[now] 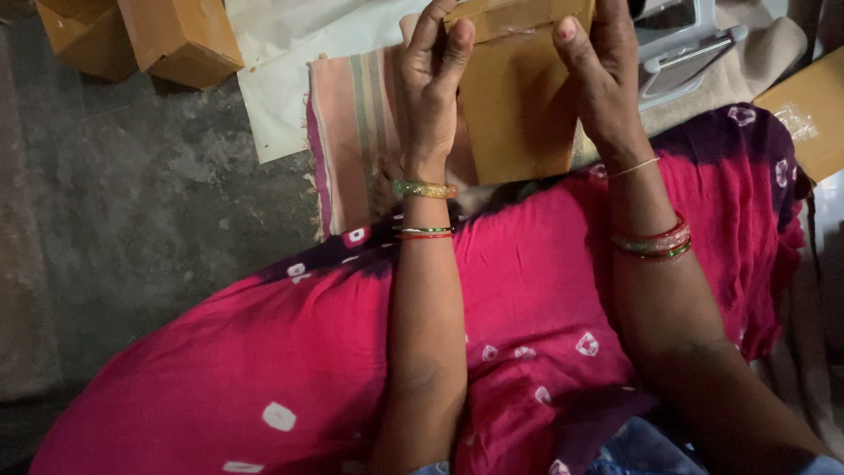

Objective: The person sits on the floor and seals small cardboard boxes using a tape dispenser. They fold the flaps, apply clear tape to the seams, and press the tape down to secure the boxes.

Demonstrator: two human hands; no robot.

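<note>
Two hands up on one brown cardboard box (514,97), raised above the lap. Left hand (432,84) clamped on its near-left edge, fingers curled over the top, thumb pressed to the face. Right hand (602,75) gripping the opposite edge the same way, thumb up along the side (top of the box cut off by the frame, so flaps unseen). Directly beneath the left hand, a striped cloth (352,132) spread over pale sheeting. Far off to the left of that hand, more cardboard boxes (145,35) on the grey floor. Just beyond the right hand, a grey machine (681,44); further right, another flat carton (813,114). Probable risk: held by edges only, so any slack in either grip likely to let the box tip or drop onto the lap.
</note>
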